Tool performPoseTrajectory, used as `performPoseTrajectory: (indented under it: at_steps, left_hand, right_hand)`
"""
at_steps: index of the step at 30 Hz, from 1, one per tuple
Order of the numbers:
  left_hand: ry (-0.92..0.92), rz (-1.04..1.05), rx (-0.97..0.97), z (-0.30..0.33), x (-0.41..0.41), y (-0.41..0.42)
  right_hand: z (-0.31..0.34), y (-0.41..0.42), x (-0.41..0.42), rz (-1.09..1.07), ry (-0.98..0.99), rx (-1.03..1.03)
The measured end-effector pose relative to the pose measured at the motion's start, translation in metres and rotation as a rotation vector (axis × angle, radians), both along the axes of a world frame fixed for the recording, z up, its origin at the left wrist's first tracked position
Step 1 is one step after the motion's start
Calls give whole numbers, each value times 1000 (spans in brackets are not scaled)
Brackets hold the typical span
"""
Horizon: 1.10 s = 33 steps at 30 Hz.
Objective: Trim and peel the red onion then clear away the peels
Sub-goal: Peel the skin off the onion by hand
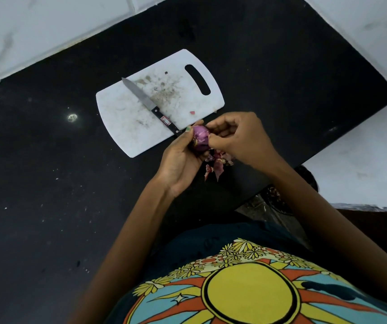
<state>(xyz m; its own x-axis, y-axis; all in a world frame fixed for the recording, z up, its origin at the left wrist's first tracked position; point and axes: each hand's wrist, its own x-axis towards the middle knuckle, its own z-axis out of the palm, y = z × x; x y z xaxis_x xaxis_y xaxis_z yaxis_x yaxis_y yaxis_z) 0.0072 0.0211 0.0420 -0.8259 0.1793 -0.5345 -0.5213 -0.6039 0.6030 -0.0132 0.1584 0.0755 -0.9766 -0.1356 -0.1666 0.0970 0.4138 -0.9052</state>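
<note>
Onion (200, 137), small, light and likely slick once bared, sits cupped in the left hand (180, 157) while right hand (237, 136) fingertips pinch brittle skin at its outer side.

Black countertop (47, 183) carries a white cutting board (127, 118) and onion peels (215, 166).

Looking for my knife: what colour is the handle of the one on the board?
Black, with a small red-and-white label, in the head view: knife.
</note>
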Motion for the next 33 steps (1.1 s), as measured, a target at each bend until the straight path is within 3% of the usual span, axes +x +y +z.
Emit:
performPoseTrajectory:
  at_steps: [6,14,19,22,29,33]
  left_hand:
    - [-13,15,51,1,0,-2]
    - [6,7,10,7,-1,0]
    - [-5,18,19,9,-2,-4]
    - [-32,29,49,8,-1,-5]
    - [-60,6,125,9,0,-6]
    - [-71,22,123,6,0,-7]
  right_hand:
    - [-8,5,-3,-82,1,-1]
    - [-3,1,3,-3,-20,-47]
    - [-2,5,2,-155,-189,-355]
    - [-7,8,0,-267,-265,-438]
    - [-24,10,1,-390,-189,-339]
    - [-31,14,0,-378,-87,-155]
